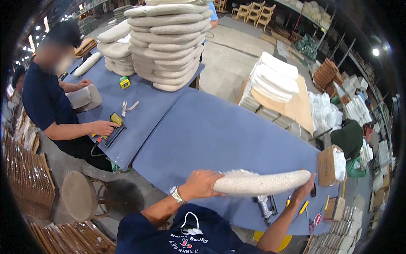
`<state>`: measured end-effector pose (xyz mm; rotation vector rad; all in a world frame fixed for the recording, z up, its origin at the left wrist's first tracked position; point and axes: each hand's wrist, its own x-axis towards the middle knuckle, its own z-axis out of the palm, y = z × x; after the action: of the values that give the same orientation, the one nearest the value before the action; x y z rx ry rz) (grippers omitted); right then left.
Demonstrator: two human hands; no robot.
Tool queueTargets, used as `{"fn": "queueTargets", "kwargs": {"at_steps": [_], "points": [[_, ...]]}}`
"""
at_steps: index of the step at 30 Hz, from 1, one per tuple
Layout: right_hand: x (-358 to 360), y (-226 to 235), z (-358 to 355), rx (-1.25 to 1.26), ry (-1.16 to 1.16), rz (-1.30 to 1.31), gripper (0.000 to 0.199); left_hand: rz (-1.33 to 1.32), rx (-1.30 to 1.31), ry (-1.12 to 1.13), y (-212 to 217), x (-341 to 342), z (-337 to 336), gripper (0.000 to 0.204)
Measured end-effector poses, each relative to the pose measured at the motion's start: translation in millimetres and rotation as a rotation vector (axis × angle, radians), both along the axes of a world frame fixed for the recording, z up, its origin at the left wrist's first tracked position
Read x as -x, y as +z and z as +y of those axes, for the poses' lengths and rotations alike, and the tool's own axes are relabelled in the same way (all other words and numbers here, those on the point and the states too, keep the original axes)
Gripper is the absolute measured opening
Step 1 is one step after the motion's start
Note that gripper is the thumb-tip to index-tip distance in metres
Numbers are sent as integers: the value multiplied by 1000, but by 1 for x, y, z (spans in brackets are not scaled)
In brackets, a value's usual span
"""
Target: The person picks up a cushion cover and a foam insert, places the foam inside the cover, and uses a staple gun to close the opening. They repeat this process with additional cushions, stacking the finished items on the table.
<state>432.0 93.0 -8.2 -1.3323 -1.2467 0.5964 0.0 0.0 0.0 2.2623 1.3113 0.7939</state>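
Observation:
Between my two hands an upholstered seat cushion (264, 183), cream and padded, is held up edge-on above the near part of the blue table (203, 131). My left hand (203, 184), with a watch at its wrist, is closed on the cushion's left end. At the other end my right hand (305, 189) grips it, fingers partly hidden behind the cushion. Below the cushion a silver-and-black staple gun (265, 210) lies on the table, its upper part covered from sight. Right of it are a yellow-handled screwdriver (303, 207), red-handled scissors (318, 218) and red pliers (311, 226).
A cardboard box (326, 167) with white material stands at the table's right edge. At the left a co-worker (50, 89) holds a yellow-and-black staple gun (114, 129) beside a cushion. A tall stack of cushions (167, 42) rises at the back; a round stool (79, 195) stands lower left.

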Motion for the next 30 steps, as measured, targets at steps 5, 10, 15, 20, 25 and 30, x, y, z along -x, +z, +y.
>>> {"fn": "queueTargets", "kwargs": {"at_steps": [5, 10, 15, 20, 25, 30], "points": [[6, -76, -18, 363, 62, -294, 36, 400, 104, 9, -65, -38, 10, 53], [82, -100, 0, 246, 50, -536, 40, 501, 235, 10, -71, -26, 20, 65], [92, -101, -6, 185, -141, -500, 38, 475, 265, -48, -59, -62, 40, 61], [80, -115, 13, 144, -89, -522, 38, 386, 154, -44, -62, -136, 62, 59], [86, -109, 25, 222, -117, -476, 36, 323, 116, -40, -65, -134, 74, 69], [87, -109, 26, 265, -119, -478, 36, 225, 96, -41, -65, -89, 65, 70]]}}
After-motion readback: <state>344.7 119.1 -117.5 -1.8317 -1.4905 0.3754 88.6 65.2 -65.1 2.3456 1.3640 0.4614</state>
